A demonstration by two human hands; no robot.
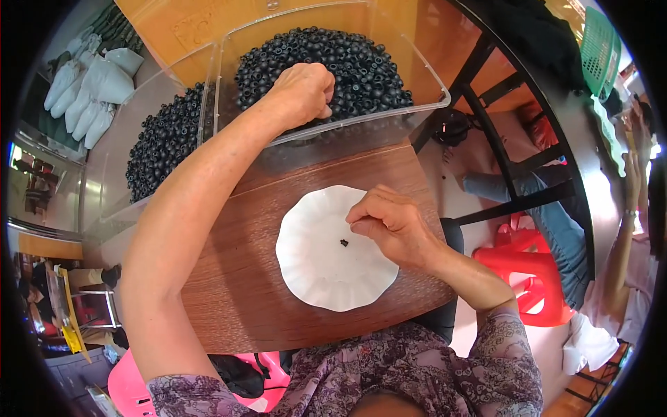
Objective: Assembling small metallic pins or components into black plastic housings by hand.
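My left hand [306, 94] reaches over the near wall of a clear plastic bin [431, 104], its fingers curled together just above a heap of small round black pieces with holes [354, 66]. Whatever those fingers grip is hidden. My right hand [392, 226] hovers over the right part of a white scalloped plate [326, 278], thumb and fingertips pinched. If anything is in that pinch, it is too small to make out. One tiny dark piece [344, 243] lies near the plate's middle, just left of my right fingertips.
The plate rests on a brown wooden table [243, 306]. A second clear bin [97, 184] of similar black pieces [163, 142] stands at left. White sacks [104, 80] lie beyond it. At right are a dark table [556, 104], a red stool [528, 274] and another person's arm [618, 257].
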